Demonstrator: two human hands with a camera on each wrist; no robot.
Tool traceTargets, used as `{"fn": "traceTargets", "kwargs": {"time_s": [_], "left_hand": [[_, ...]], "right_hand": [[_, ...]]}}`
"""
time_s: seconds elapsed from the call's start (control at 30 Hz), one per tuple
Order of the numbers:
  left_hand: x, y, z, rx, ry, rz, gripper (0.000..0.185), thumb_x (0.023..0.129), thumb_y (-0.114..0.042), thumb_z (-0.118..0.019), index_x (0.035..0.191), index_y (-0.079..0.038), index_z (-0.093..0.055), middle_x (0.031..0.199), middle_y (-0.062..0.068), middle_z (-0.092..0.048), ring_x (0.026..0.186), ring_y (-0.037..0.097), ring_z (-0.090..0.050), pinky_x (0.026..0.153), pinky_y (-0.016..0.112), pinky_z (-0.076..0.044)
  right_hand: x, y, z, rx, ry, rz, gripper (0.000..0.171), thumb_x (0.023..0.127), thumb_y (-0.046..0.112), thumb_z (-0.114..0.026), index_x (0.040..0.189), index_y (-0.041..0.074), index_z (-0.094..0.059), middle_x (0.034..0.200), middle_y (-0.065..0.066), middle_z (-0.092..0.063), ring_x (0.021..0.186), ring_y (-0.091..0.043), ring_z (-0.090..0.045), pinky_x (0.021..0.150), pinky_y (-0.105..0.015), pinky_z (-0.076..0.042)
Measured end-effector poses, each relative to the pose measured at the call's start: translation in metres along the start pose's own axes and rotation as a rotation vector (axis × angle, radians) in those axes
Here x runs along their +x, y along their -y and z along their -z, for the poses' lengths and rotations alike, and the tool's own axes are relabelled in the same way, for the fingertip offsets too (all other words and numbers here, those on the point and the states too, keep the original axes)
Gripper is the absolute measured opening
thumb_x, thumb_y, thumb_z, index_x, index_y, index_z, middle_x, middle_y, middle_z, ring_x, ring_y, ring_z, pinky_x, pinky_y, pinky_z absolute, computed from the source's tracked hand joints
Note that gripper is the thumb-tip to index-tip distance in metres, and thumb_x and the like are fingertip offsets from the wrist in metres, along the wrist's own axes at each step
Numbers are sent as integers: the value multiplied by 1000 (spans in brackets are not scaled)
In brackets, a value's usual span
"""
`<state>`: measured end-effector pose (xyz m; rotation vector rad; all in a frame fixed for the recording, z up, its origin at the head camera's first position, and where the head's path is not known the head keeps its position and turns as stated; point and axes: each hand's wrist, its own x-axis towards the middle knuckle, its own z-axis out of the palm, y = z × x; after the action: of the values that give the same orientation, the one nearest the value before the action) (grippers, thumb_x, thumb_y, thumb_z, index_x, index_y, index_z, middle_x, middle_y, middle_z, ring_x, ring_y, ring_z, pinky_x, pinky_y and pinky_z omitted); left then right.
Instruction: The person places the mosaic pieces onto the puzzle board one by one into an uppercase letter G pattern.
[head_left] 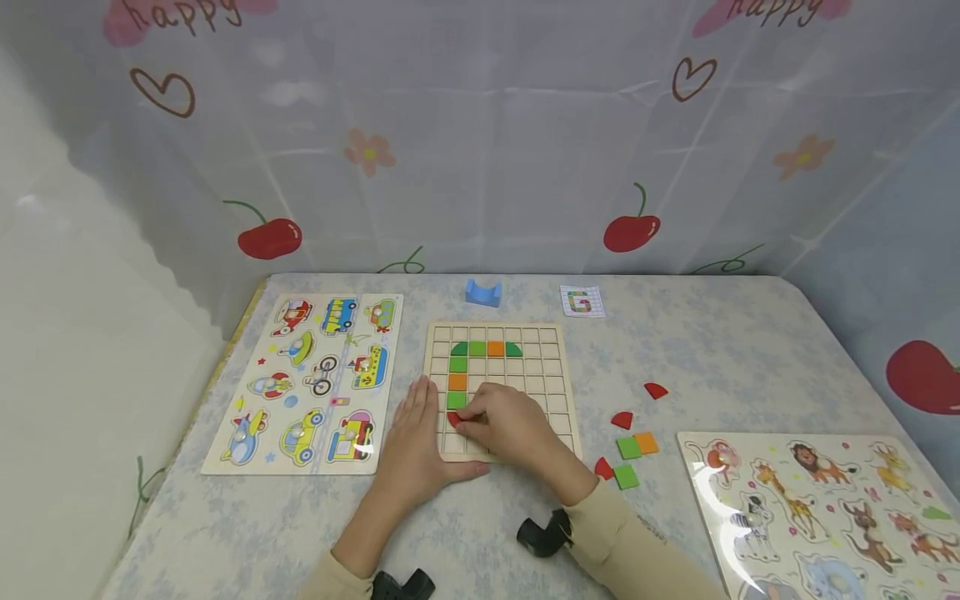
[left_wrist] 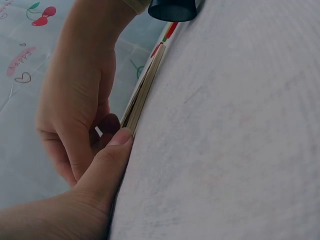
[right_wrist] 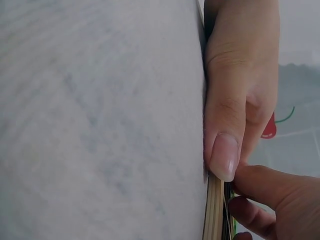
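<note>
On a square wooden grid board [head_left: 540, 383], my right hand [head_left: 513, 429] pinches a red quarter-circle tile [head_left: 453, 419] between thumb and finger, low in the left column of tiles. Above it, green and orange squares form a column, and a row with dark green quarter-circles at both ends runs along the top. My left hand [head_left: 412, 442] lies with straight fingers along the board's left edge, its thumb [right_wrist: 225, 155] touching the front edge. In the left wrist view, the right hand [left_wrist: 75, 100] bends down behind the board edge [left_wrist: 145, 95]; the tile is hidden there.
Loose red quarter-circles [head_left: 622, 420], green squares [head_left: 628, 448] and an orange square [head_left: 646, 442] lie right of the board. A vehicle puzzle [head_left: 300, 392] lies left, an animal puzzle [head_left: 817, 500] at front right. Behind are a blue block [head_left: 483, 293] and a pattern card [head_left: 582, 302].
</note>
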<state>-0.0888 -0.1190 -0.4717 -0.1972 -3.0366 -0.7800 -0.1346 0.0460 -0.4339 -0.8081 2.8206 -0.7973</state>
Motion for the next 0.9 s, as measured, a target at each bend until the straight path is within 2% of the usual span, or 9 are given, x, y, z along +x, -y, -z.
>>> {"fn": "traceTargets", "kwargs": {"time_s": [0.13,0.3,0.43,0.6,0.77,0.9], "left_hand": [[-1,-2,1,-15,0,3,138,54,-83,-65,152,-5,-9,161,10,-4,149,23,-3,122,42,-10],[-1,-3,1,-17,0,16,138,53,-81,-68,152,-5,-9,161,9,-4,149,23,-3,122,43,-10],[-1,-2,1,-3,5,27,139,53,-82,-67,152,-6,-8,161,9,-3,149,23,-2,122,42,-11],[-1,-2,2,-6,7,32,139,53,-82,-67,152,-6,-8,161,8,-1,149,23,-2,122,43,-10],[-1,-1,2,-15,10,26,139,53,-83,-66,152,-7,-6,161,7,0,149,23,-1,122,43,-9],[-1,-2,2,-21,9,19,138,53,-82,-67,152,-7,-7,161,7,-1,149,23,0,122,43,-8]], "right_hand": [[-4,-5,4,-1,17,-21,8,82,32,-72,84,26,-77,79,17,-60,69,1,-53,59,-17,-44],[-15,-14,16,70,13,-81,18,83,32,-71,100,26,-73,90,17,-63,78,-2,-57,71,-22,-49],[-29,-25,31,168,1,-160,24,84,29,-71,108,26,-69,90,15,-61,71,-7,-53,67,-25,-47],[-48,-44,53,216,25,-237,25,86,23,-70,111,21,-67,92,11,-60,60,-11,-50,56,-25,-46],[-71,-66,73,190,38,-267,27,87,16,-67,114,18,-65,97,3,-61,62,-13,-49,54,-25,-46],[-89,-82,86,116,68,-289,27,85,14,-68,111,18,-66,100,0,-62,77,-14,-53,68,-29,-48]]}}
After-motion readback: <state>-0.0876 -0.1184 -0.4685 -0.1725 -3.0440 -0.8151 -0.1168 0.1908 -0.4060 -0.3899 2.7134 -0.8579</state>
